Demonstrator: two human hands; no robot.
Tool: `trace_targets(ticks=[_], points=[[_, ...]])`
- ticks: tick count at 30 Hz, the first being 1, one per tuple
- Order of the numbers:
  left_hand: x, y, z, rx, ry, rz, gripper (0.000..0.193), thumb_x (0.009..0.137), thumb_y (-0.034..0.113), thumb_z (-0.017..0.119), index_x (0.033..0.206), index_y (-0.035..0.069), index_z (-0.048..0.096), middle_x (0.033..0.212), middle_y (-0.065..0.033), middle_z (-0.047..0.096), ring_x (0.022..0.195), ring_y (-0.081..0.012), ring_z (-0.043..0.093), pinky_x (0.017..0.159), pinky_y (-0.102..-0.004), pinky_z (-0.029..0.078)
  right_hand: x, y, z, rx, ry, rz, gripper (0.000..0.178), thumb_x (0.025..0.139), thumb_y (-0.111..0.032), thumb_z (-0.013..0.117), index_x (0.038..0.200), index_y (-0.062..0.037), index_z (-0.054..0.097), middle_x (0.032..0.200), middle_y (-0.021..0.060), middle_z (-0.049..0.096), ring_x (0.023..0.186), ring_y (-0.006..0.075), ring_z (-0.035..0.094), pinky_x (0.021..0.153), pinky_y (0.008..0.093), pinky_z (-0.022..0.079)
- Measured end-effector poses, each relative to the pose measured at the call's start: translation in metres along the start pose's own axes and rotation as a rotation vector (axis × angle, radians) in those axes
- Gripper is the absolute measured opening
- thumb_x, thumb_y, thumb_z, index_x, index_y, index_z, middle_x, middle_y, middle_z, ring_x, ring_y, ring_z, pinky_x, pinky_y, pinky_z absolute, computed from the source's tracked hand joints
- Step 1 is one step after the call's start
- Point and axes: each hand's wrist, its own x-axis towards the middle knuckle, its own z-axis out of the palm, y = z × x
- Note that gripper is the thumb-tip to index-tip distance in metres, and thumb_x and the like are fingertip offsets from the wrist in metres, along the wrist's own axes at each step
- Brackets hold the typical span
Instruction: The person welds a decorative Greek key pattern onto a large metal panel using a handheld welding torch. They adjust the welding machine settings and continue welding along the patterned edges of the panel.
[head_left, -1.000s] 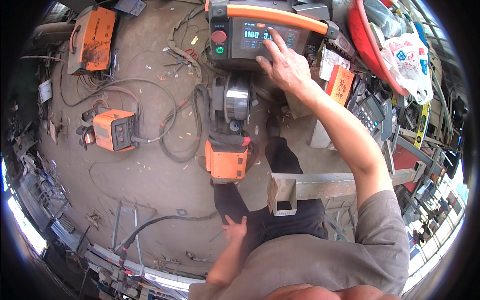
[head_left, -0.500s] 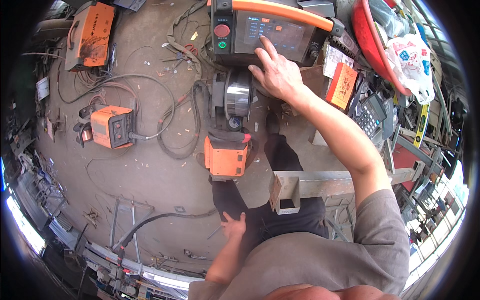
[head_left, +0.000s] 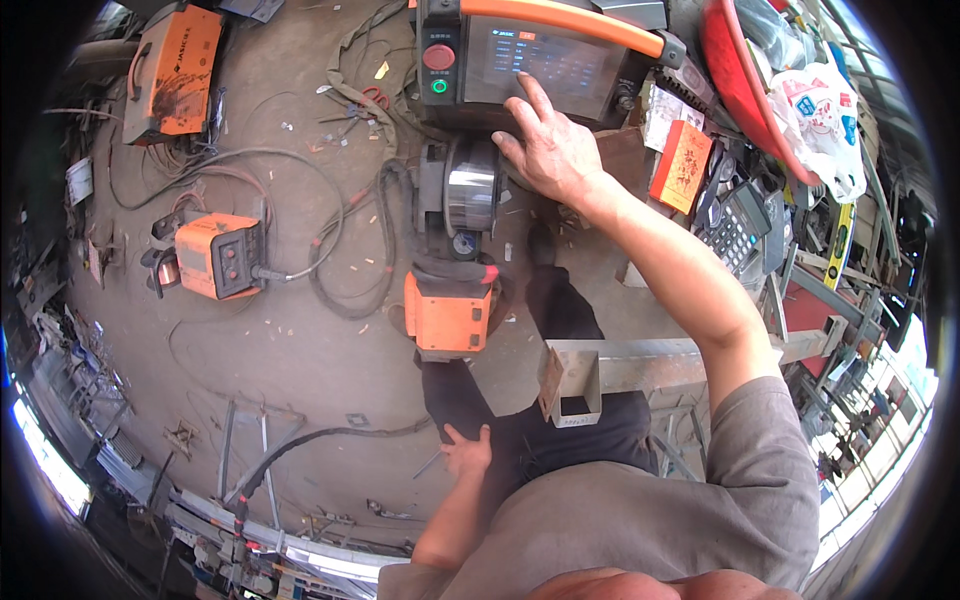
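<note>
At the top, a black control unit with a lit touchscreen [head_left: 590, 75] carries an orange handle bar [head_left: 560, 22], a red knob [head_left: 438, 57] and a green-ringed button [head_left: 439, 87]. My right hand [head_left: 550, 155] reaches over it with the index finger stretched to the screen's lower left; whether the tip touches I cannot tell. Nothing is in that hand. My left hand [head_left: 467, 455] rests on my left thigh, fingers spread and holding nothing. Below the control unit stand a spool of wire [head_left: 470, 190] and an orange metal-cased unit [head_left: 447, 315].
A square metal tube [head_left: 650, 365] crosses near my lap from the right. Cables [head_left: 345, 225] loop over the floor beside an orange wire feeder [head_left: 212, 257] and an orange machine [head_left: 185, 65]. At right lie a calculator [head_left: 742, 225], an orange box [head_left: 682, 165] and a red basin [head_left: 728, 70].
The small highlighted orange box in the screen's middle is gone. My right index finger stays over the screen's lower left, and my left hand has not moved. The view has shifted slightly.
</note>
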Motion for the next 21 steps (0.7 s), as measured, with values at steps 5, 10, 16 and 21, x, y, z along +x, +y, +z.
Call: trace_targets(ticks=[5,10,16,21], points=[[-0.001,0.001,-0.003,0.007,-0.007,-0.004,0.111,0.093,0.077,0.056,0.173,0.015,0.01,0.162,-0.0364,0.033,0.142,-0.0508,0.049,0.117,-0.0561,0.043,-0.006,0.011,-0.003,-0.062,0.01,0.131,0.047,0.1,-0.042,0.067,0.134,-0.0108,0.056,0.163,0.0251,0.038,0.102,0.0413,0.074,0.081,0.0537,0.063],[-0.002,0.001,-0.006,0.008,-0.009,-0.006,0.111,0.093,0.077,0.057,0.173,0.015,0.01,0.162,-0.0364,0.033,0.142,-0.0509,0.049,0.117,-0.0549,0.044,-0.004,0.017,-0.006,-0.073,0.017,0.157,0.048,0.101,-0.043,0.066,0.135,-0.0107,0.056,0.165,0.0254,0.036,0.104,0.0414,0.074,0.083,0.0532,0.063],[-0.002,0.0,-0.005,0.001,0.004,-0.002,0.112,0.092,0.076,0.059,0.172,0.014,0.011,0.161,-0.0356,0.035,0.142,-0.0503,0.049,0.117,-0.0535,0.044,-0.005,0.014,-0.003,-0.067,0.002,0.125,0.048,0.101,-0.043,0.066,0.135,-0.0103,0.056,0.164,0.0257,0.037,0.103,0.0415,0.074,0.083,0.0534,0.063],[-0.002,0.0,-0.006,0.003,0.002,-0.007,0.112,0.092,0.076,0.059,0.172,0.014,0.012,0.159,-0.0351,0.036,0.142,-0.0496,0.049,0.117,-0.0533,0.044,-0.005,0.014,0.002,-0.073,-0.007,0.121,0.051,0.1,-0.043,0.07,0.137,-0.0088,0.057,0.163,0.0241,0.04,0.103,0.0425,0.074,0.081,0.0515,0.063]])
